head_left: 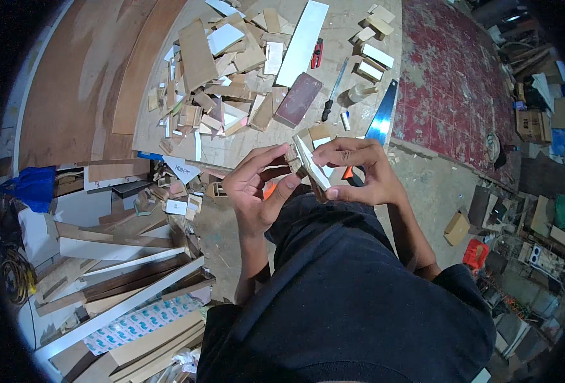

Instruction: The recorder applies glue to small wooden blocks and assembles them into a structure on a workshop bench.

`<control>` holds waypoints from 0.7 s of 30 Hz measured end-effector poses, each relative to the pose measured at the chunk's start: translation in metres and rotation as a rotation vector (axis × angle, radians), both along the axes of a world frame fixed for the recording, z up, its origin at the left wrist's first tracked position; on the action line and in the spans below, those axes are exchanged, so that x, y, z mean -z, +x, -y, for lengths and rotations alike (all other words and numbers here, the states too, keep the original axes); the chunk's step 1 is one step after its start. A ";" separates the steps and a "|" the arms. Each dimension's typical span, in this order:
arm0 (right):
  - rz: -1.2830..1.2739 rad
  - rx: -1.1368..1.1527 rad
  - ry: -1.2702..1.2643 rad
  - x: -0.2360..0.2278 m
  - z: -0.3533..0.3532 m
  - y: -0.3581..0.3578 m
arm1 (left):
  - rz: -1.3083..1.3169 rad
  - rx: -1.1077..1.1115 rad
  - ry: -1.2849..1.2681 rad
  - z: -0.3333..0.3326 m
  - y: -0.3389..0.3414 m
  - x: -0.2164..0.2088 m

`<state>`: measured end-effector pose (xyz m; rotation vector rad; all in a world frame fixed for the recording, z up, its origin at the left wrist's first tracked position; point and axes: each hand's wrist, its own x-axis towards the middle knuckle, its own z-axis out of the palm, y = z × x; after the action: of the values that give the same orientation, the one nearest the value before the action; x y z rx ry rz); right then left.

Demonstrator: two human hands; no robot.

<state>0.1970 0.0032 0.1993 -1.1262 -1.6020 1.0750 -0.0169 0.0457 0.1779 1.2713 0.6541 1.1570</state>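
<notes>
Between my two hands, in front of my body at the table's near edge, is a small piece made of wooden strips (pixel 309 163) with a pale upper face. My left hand (pixel 255 186) grips its left end between thumb and fingers. On the other side my right hand (pixel 363 173) pinches it, thumb below and fingers above. Just beyond my right hand lies a handsaw (pixel 382 116), its blade on the table and its orange handle partly hidden. A dark red block (pixel 299 99) rests on the table ahead, near a screwdriver (pixel 334 92) and a clear bottle (pixel 361 94).
A heap of wood offcuts (pixel 196 56) covers the table's left part, beside a long white board (pixel 303 41) and a red-handled tool (pixel 317 53). Small wooden blocks (pixel 377 57) line the right. Stacked boards (pixel 129 290) stand at my left; a worn red surface (pixel 451 83) lies right.
</notes>
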 end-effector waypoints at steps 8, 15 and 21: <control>-0.097 -0.032 0.000 0.010 0.002 0.000 | -0.001 -0.029 -0.015 0.007 0.004 -0.008; -0.275 -0.050 -0.189 0.008 0.010 -0.001 | -0.001 -0.088 -0.095 0.013 0.011 -0.010; -0.553 0.007 -0.280 0.024 0.021 0.001 | -0.032 -0.135 -0.047 0.016 0.021 -0.013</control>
<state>0.1977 -0.0182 0.1753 -0.8979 -1.0333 1.4843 0.0036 0.0296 0.1905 1.2230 0.7963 1.2266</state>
